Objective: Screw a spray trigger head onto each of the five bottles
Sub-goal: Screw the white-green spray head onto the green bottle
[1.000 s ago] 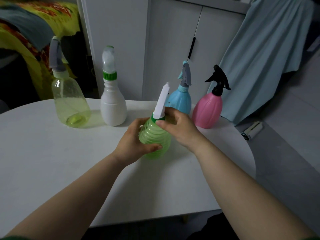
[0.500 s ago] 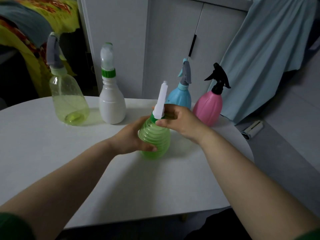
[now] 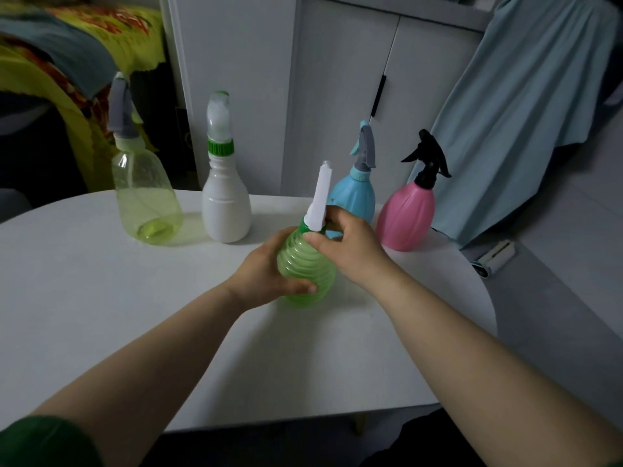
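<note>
A ribbed green bottle [image 3: 308, 269] stands mid-table, and my left hand [image 3: 266, 276] grips its body from the left. My right hand [image 3: 350, 246] pinches the collar of the white trigger head [image 3: 322, 197] sitting on its neck. Behind stand a clear yellow-green bottle [image 3: 146, 197] with a grey head, a white bottle [image 3: 226, 203] with a green collar and clear cap, a blue bottle [image 3: 355, 197] with a grey head, and a pink bottle [image 3: 406, 214] with a black head.
The round white table [image 3: 101, 298] ends close at the front and curves away at the right. White cabinet doors [image 3: 337, 96] stand behind. A pale blue cloth [image 3: 526, 112] hangs at right, and a yellow blanket [image 3: 50, 62] lies at left.
The view has shifted slightly. My right hand's fingers have turned a little around the head's collar; the green bottle stays in place in my left hand.
</note>
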